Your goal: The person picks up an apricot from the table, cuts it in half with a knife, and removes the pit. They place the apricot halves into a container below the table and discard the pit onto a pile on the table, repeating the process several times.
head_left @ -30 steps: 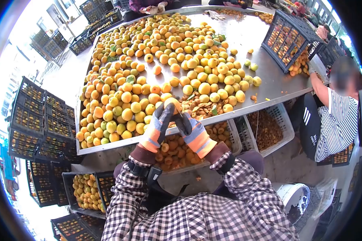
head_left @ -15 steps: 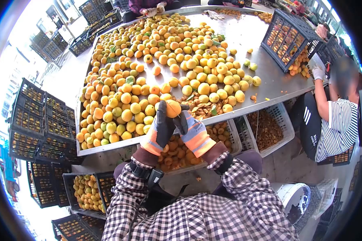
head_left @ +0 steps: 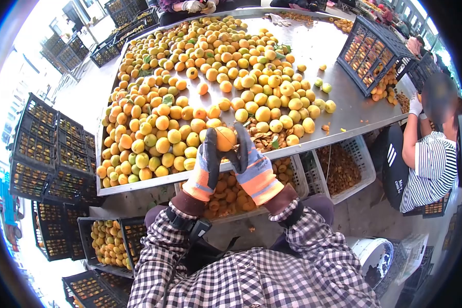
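An orange apricot (head_left: 225, 138) is held up between my two gloved hands, just above the table's near edge. My left hand (head_left: 204, 167), in a grey, orange and black glove, is closed around its left side. My right hand (head_left: 254, 167), gloved alike, grips it from the right with thumb and fingers; whether a small tool is in those fingers I cannot make out. A heap of apricots (head_left: 161, 123) covers much of the metal table (head_left: 321, 110). Brown pits or scraps (head_left: 259, 139) lie just beyond my right hand. Below my hands is a crate of apricot pieces (head_left: 231, 197).
A white basket (head_left: 367, 172) of brown pits stands under the table edge. A tipped black crate (head_left: 369, 54) spills apricots at the right, near a person in a striped shirt (head_left: 431, 169). Stacked crates (head_left: 41, 149) stand left; a white bucket (head_left: 377, 256) is at lower right.
My hands have turned slightly around the apricot, and my right fingers now point more upward. At the right, the seated person's gloved hand has shifted away from the spilled apricots.
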`<action>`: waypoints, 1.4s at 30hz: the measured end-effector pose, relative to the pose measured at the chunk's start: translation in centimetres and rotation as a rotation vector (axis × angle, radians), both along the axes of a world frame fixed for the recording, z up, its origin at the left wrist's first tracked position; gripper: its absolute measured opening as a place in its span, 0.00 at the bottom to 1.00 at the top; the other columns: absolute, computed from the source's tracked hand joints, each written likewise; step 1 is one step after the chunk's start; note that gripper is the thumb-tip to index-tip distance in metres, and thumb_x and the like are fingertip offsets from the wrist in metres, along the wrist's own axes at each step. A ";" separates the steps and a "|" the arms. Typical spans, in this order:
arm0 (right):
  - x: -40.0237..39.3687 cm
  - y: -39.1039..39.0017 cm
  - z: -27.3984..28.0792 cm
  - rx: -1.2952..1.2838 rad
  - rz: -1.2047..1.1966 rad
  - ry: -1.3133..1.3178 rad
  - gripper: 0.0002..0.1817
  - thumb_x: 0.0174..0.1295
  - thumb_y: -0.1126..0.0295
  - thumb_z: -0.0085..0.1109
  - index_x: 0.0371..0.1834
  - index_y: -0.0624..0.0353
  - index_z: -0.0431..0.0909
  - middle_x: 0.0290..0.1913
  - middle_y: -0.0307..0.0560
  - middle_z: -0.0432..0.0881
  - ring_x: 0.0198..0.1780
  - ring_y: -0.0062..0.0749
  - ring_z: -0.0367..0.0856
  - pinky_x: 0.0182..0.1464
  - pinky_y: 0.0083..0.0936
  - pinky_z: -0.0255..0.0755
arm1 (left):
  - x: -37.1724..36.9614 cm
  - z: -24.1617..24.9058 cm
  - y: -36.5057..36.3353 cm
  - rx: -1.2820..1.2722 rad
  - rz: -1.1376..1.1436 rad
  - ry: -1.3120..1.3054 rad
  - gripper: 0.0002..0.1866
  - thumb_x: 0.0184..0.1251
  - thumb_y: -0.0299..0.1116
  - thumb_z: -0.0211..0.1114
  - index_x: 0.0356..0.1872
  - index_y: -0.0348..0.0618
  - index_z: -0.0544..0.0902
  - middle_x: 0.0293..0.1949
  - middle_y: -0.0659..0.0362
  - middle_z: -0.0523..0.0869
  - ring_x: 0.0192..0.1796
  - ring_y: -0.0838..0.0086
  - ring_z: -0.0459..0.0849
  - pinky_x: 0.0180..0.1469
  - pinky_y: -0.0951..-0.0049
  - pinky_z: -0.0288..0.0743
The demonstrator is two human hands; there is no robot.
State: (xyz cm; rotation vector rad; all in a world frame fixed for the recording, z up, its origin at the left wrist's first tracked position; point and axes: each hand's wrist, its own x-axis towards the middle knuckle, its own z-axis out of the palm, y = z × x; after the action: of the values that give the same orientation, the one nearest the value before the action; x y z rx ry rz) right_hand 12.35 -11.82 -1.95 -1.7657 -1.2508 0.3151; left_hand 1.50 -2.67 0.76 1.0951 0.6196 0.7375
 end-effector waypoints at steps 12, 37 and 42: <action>0.2 -0.1 0.1 -0.098 0.070 -0.122 0.36 0.60 0.69 0.57 0.72 0.60 0.55 0.44 0.61 0.83 0.46 0.56 0.83 0.47 0.42 0.77 | -0.4 1.7 0.9 0.186 -0.153 0.141 0.20 0.72 0.44 0.62 0.51 0.35 0.80 0.43 0.61 0.84 0.47 0.80 0.80 0.53 0.74 0.74; 1.0 0.5 -1.7 0.082 0.237 0.333 0.32 0.60 0.70 0.61 0.68 0.54 0.60 0.53 0.60 0.79 0.56 0.56 0.78 0.54 0.39 0.76 | -0.3 0.3 0.7 0.185 -0.142 0.112 0.20 0.63 0.33 0.69 0.52 0.32 0.80 0.45 0.60 0.85 0.46 0.78 0.81 0.53 0.75 0.75; 0.9 -0.1 -1.1 0.050 0.196 0.360 0.28 0.60 0.72 0.62 0.64 0.53 0.66 0.53 0.57 0.80 0.57 0.53 0.79 0.55 0.36 0.75 | -0.3 0.4 0.5 0.146 -0.203 0.061 0.20 0.63 0.35 0.66 0.52 0.32 0.80 0.46 0.60 0.84 0.48 0.77 0.80 0.56 0.73 0.74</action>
State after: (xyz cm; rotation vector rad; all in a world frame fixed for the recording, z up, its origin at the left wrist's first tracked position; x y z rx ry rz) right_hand 13.29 -11.93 -3.02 -1.4660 -1.1569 0.6778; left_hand 1.22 -2.16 1.13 1.2978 0.5027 0.5819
